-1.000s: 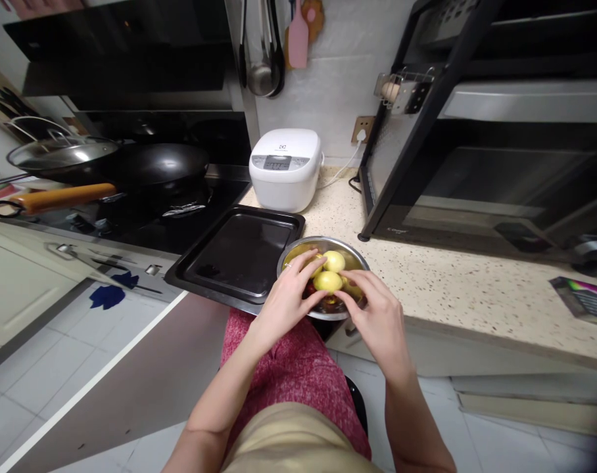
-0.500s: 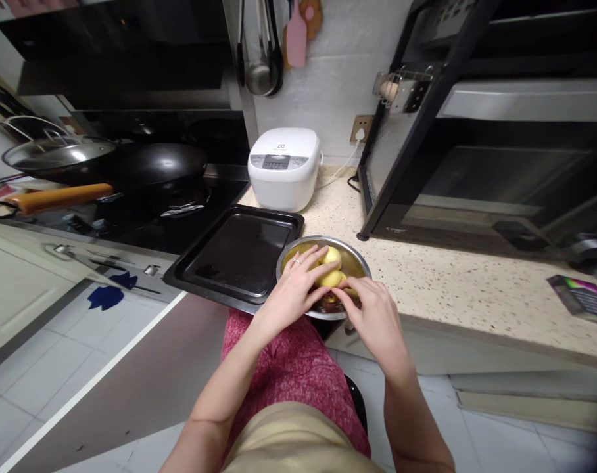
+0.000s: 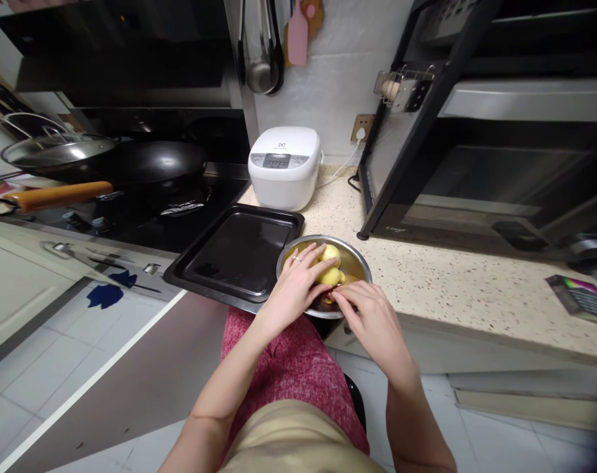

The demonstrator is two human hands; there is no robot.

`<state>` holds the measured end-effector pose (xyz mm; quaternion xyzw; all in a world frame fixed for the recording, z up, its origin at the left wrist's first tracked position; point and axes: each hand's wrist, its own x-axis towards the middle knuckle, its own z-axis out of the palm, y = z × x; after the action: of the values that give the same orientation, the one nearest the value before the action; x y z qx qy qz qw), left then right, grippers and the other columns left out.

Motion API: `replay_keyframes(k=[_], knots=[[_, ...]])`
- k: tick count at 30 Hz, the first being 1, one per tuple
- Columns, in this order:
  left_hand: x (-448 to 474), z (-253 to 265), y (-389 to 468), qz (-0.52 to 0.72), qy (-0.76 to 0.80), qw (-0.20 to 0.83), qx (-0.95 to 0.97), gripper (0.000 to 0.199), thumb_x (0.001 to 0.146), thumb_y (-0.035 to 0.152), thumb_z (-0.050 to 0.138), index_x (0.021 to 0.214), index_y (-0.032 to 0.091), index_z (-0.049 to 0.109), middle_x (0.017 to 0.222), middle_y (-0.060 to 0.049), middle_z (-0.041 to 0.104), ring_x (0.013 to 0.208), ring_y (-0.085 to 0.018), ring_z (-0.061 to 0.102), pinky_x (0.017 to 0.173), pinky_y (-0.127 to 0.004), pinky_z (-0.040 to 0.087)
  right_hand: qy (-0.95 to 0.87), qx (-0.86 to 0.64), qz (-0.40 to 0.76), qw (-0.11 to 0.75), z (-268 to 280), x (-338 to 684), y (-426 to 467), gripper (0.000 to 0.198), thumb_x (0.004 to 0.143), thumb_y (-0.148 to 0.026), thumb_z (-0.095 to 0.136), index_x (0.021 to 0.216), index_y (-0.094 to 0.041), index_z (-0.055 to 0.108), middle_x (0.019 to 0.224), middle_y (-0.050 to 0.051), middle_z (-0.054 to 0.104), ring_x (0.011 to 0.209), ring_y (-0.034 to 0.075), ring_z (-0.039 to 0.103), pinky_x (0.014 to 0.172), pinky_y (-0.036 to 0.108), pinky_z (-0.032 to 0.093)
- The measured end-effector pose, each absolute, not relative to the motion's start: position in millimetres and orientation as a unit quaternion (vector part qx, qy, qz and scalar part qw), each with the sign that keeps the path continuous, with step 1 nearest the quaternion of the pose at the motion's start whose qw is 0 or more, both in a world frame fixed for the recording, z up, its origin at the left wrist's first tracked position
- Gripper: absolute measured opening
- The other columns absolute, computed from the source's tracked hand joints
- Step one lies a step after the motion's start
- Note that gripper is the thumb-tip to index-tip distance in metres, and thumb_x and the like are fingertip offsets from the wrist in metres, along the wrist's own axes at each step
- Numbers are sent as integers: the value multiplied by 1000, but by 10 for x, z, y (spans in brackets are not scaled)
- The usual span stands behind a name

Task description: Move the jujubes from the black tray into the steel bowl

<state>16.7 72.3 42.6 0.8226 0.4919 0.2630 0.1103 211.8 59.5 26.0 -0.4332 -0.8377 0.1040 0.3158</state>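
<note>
A round steel bowl [image 3: 361,261] stands at the counter's front edge, partly overlapping the right side of a black baking tray [image 3: 244,253]. Inside it are smooth yellow fruits that look like lemons [image 3: 331,253]. My left hand [image 3: 294,279] reaches in from the left, its fingers curled over a lemon [image 3: 331,276] and holding it. At the bowl's right side, my right hand [image 3: 370,312] has thumb and index finger pinched low beside that lemon. Whatever is in the pinch is too small to make out. Something reddish-brown shows at the bowl's bottom, mostly covered by my fingers.
Behind the tray stands a white rice cooker [image 3: 285,167]. To the left is a stove with a black wok [image 3: 155,161] and a lidded pan [image 3: 59,154]. A black oven [image 3: 500,177] fills the right side, with a small dark box [image 3: 579,299] on the counter.
My right hand has shifted slightly down and left, its pinch now lower beside the lemon. More of the lemon shows between my hands. My left hand stays nearly in place.
</note>
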Motion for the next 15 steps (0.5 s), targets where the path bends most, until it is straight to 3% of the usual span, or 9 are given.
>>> replay_keyframes(k=[6, 15], knots=[[145, 385, 723, 283, 482, 118, 821, 51, 101, 28, 62, 151, 27, 51, 165, -13, 43, 157, -30, 33, 127, -57, 29, -822, -438, 118, 343, 226, 2114, 589, 27, 105, -30, 53, 89, -21, 72, 89, 3, 75, 86, 22, 66, 84, 37, 45], [80, 330, 639, 342, 458, 92, 815, 54, 101, 29, 64, 152, 27, 49, 163, -14, 45, 155, -30, 37, 127, -58, 31, -788, -436, 27, 434, 234, 2152, 612, 14, 102, -26, 60, 94, -20, 70, 93, 4, 77, 90, 23, 68, 88, 38, 46]])
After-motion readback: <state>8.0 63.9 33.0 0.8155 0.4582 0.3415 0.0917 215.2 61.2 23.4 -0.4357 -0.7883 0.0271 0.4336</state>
